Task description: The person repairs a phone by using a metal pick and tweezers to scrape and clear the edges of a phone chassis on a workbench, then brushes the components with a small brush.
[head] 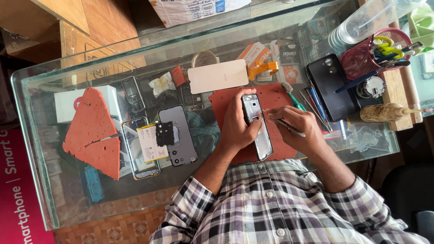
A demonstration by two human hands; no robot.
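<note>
Seen from above, a glass-topped table [54,149] with goods visible beneath its surface stands on a patterned floor, a red printed sign [16,190] at the far left and wooden furniture [81,22] behind it; on the glass at left lies a cracked, triangular orange foam pad [90,131], partly over a white box [68,101], and next to these a phone frame with an exposed battery [142,147] and a grey phone back [178,135] carrying a small black part, with an old keypad handset [134,93] just behind them; a pale, rounded screen sheet [218,76] rests near mid-table beside an orange flex part [262,68]; on a red work mat [275,101] at centre, a person in a checked shirt wraps the left hand [235,124], fingers curled closed, around an opened phone [257,126] held upright on its long axis just above the mat, while the right hand [302,131], fingers pinched shut, holds a thin metal tool [285,124] whose tip touches the phone's edge; to the right lie a green-handled brush [291,97], blue pens, a black phone [331,88] face down, a pink mesh tool cup [361,56] and a wooden-handled tool [384,113] on a wooden board
</note>
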